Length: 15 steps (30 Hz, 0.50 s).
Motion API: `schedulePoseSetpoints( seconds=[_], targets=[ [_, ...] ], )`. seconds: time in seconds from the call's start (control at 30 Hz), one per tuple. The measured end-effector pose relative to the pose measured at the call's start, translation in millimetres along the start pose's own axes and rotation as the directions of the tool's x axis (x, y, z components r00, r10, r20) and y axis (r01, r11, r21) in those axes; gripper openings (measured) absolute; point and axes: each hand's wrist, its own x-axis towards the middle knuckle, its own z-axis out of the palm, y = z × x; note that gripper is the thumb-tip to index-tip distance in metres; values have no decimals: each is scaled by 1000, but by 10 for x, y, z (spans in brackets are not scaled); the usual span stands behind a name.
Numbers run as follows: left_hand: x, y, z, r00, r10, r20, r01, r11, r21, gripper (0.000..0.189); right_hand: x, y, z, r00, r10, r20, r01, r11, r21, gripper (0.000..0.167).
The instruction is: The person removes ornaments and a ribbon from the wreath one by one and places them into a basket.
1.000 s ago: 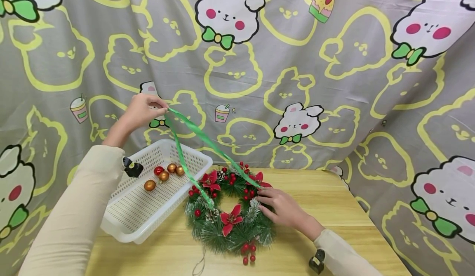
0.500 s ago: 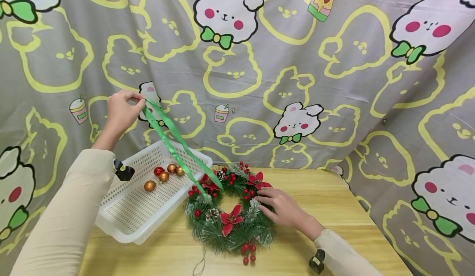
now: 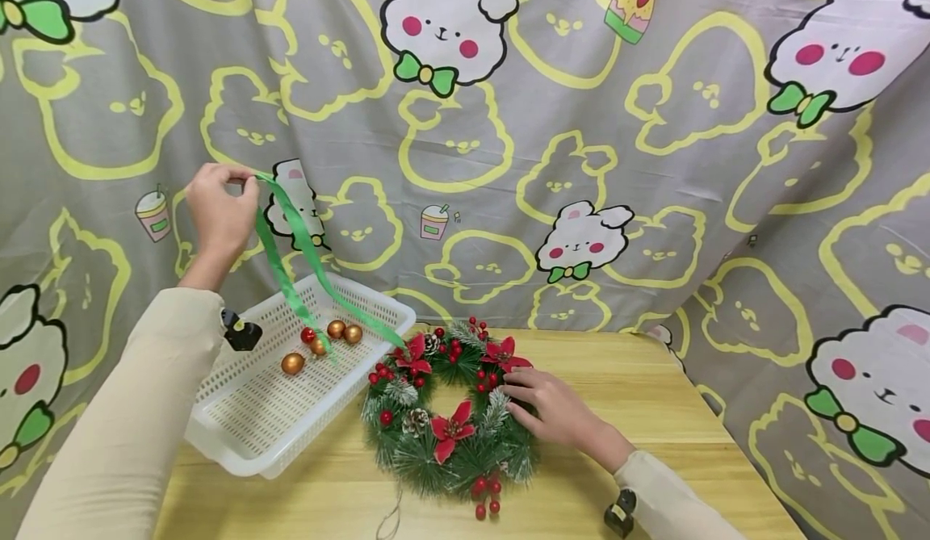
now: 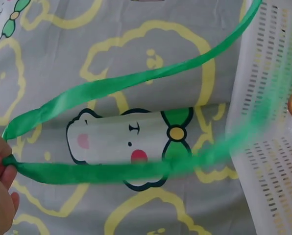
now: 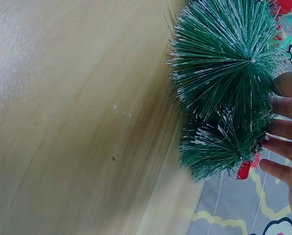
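Note:
High over the back of the white basket, my left hand [image 3: 220, 211] pinches a green ribbon [image 3: 300, 229] between thumb and fingertips. Two strands trail from the pinch: one ends over the basket, the other slopes to the left edge of the wreath [image 3: 400, 443]. In the left wrist view both ribbon strands [image 4: 111, 84] spread away from the fingers, the lower one blurred. The wreath is green with frosted needles, red flowers, berries and pine cones, and lies flat on the table. My right hand [image 3: 555, 412] rests on its right side, fingers extended over the needles in the right wrist view.
A white plastic basket [image 3: 240, 461] stands left of the wreath, holding several gold balls [image 3: 293, 363] and a red ball [image 3: 308, 335]. A thin string loop [image 3: 391, 520] lies at the wreath's front. Behind the wooden table [image 3: 617, 475] hangs a patterned curtain [image 3: 479, 161].
My left hand has moved left and up, drawing the ribbon out of the wreath's middle; one strand has swung over the basket. The right hand has stayed on the wreath.

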Motion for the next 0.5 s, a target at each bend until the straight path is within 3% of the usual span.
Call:
schedulePoseSetpoints(
  seconds=[0.13, 0.23, 0.37, 0.5],
  targets=[
    [-29, 5, -10, 998, -7, 67, 5, 999, 36, 24, -2, 8, -4, 1000, 11, 7, -11, 1000, 4, 33],
    [-46, 1, -11, 998, -18, 61, 16, 999, 31, 24, 3, 8, -7, 1000, 8, 4, -8, 1000, -2, 33],
    [-22, -7, -11, 995, -61, -74, 62, 998, 1, 24, 8, 3, -5, 1000, -3, -6, 3, 1000, -11, 33],
    [36, -11, -51, 967, -155, -201, 152, 988, -34, 24, 4, -1, 0, 1000, -3, -8, 3, 1000, -9, 33]
  ],
)
